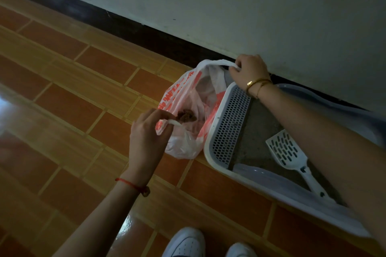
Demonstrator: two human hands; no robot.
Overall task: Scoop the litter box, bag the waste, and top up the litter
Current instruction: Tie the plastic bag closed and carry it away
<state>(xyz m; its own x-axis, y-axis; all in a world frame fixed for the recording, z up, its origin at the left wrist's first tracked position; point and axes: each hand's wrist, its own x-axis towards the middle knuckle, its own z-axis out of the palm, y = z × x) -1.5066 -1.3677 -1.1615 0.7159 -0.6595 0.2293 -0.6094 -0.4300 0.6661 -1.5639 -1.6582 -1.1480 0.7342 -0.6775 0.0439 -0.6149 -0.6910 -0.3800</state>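
A white plastic bag (188, 98) with red print sits open on the floor beside the litter box. My left hand (146, 135) pinches its near handle and my right hand (248, 71) grips its far handle, stretching the mouth wide. Brown waste clumps (186, 117) lie inside the bag. The litter box (208, 144) is grey-white with a perforated step at its left end and grey litter (257, 131) inside. A white slotted scoop (286, 150) rests on the litter, handle toward me, partly under my right forearm.
The box stands against a pale wall (250, 6) with a dark skirting board (125, 25). Orange and yellow floor tiles (73, 89) spread to the left. Two white shoes (188, 244) show at the bottom edge.
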